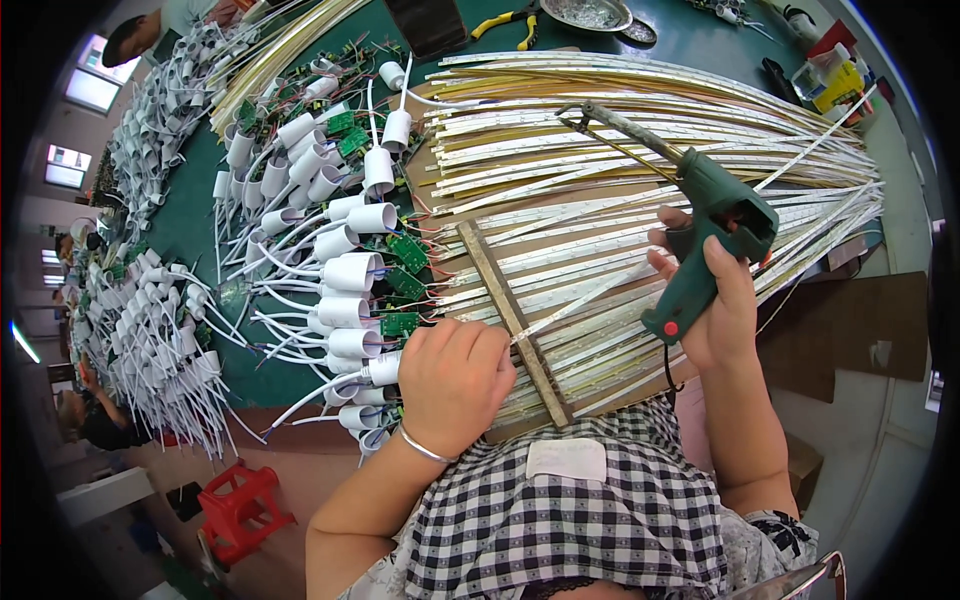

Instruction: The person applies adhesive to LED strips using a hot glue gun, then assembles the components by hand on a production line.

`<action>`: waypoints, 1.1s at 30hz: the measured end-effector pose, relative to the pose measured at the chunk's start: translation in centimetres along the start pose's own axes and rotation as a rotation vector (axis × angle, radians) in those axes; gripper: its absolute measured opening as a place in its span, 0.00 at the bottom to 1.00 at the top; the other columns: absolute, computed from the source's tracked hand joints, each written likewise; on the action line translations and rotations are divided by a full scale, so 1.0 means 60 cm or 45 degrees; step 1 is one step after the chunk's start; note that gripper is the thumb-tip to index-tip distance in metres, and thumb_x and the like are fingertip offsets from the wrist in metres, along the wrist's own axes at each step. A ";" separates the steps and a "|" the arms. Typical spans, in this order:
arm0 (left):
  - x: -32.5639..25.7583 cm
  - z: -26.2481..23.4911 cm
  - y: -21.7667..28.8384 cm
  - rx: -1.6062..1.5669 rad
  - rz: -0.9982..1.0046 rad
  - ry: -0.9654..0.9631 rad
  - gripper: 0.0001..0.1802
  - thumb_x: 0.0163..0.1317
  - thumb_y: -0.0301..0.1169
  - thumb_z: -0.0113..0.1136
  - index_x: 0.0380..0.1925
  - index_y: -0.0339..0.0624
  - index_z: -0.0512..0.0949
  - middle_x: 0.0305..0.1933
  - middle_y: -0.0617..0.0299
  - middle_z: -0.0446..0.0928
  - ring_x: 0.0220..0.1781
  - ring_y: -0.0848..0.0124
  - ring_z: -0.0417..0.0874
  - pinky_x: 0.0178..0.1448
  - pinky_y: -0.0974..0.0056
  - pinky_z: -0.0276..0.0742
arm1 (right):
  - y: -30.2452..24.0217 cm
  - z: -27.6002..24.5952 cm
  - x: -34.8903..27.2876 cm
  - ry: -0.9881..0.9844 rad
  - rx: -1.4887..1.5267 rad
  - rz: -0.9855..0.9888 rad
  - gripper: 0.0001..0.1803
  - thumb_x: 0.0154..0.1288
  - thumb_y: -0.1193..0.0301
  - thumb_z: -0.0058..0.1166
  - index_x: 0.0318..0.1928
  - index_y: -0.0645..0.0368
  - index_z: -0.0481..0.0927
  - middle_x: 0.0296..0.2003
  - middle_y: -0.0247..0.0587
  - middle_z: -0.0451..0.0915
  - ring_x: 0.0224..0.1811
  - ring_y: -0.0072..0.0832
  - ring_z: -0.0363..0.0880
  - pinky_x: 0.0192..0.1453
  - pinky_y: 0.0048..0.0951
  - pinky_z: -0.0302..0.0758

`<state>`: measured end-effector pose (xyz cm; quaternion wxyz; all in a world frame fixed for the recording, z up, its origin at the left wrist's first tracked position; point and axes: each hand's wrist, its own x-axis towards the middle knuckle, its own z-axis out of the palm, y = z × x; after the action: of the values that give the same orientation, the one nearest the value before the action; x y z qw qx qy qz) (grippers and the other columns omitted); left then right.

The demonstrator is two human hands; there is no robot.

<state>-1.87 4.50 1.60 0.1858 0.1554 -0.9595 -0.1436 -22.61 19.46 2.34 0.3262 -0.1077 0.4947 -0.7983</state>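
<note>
My right hand [724,305] is wrapped round the handle of a green soldering gun [725,200], raised above the strips, its long metal tip pointing to the far left. Low at the middle, my left hand [455,380] is closed on the end of a white LED strip [575,303], which slants up to the right. The fingertips are hidden beneath that hand. A white plastic cap [383,369] with a cable touches its left side. Just beyond, green circuit boards [400,324] are wired between other white caps [347,273] and the strips.
Many LED strips [560,150] fan across the table, with a wooden bar [510,320] lying over the nearer ones. Heaps of white caps [150,340] fill the left. At the back are yellow-black pliers [525,30] and a metal dish [588,12]. A red stool [240,510] stands lower left.
</note>
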 end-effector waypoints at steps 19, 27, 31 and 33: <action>-0.001 -0.035 -0.005 -0.123 0.091 -0.373 0.07 0.50 0.28 0.63 0.32 0.48 0.80 0.29 0.64 0.79 0.33 0.63 0.78 0.40 0.60 0.69 | -0.014 -0.054 0.008 0.180 0.151 -0.547 0.26 0.66 0.70 0.48 0.63 0.62 0.62 0.54 0.51 0.73 0.54 0.35 0.73 0.58 0.35 0.69; 0.141 -0.059 -0.017 0.108 0.347 -0.333 0.14 0.49 0.31 0.65 0.38 0.44 0.77 0.34 0.58 0.75 0.39 0.58 0.75 0.43 0.56 0.72 | -0.050 -0.146 0.011 0.360 -0.093 -0.607 0.26 0.68 0.68 0.46 0.65 0.60 0.60 0.56 0.49 0.72 0.61 0.35 0.68 0.65 0.36 0.62; 0.197 0.030 -0.093 0.434 0.332 -0.183 0.08 0.51 0.30 0.59 0.32 0.46 0.73 0.31 0.61 0.73 0.37 0.62 0.76 0.41 0.58 0.71 | -0.046 -0.143 0.008 0.332 0.022 -0.578 0.27 0.68 0.68 0.47 0.65 0.60 0.60 0.57 0.50 0.72 0.62 0.36 0.67 0.69 0.38 0.56; 0.203 0.052 -0.117 0.532 0.344 -0.200 0.05 0.53 0.27 0.55 0.31 0.46 0.73 0.30 0.61 0.73 0.36 0.62 0.78 0.40 0.59 0.72 | -0.045 -0.147 0.001 0.304 0.047 -0.603 0.27 0.68 0.68 0.47 0.65 0.60 0.60 0.57 0.50 0.71 0.62 0.37 0.67 0.70 0.39 0.55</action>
<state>-12.17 -5.49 0.28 0.0922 0.0492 -0.9919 0.0723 -28.15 26.59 0.35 0.0715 -0.1195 0.4760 -0.8683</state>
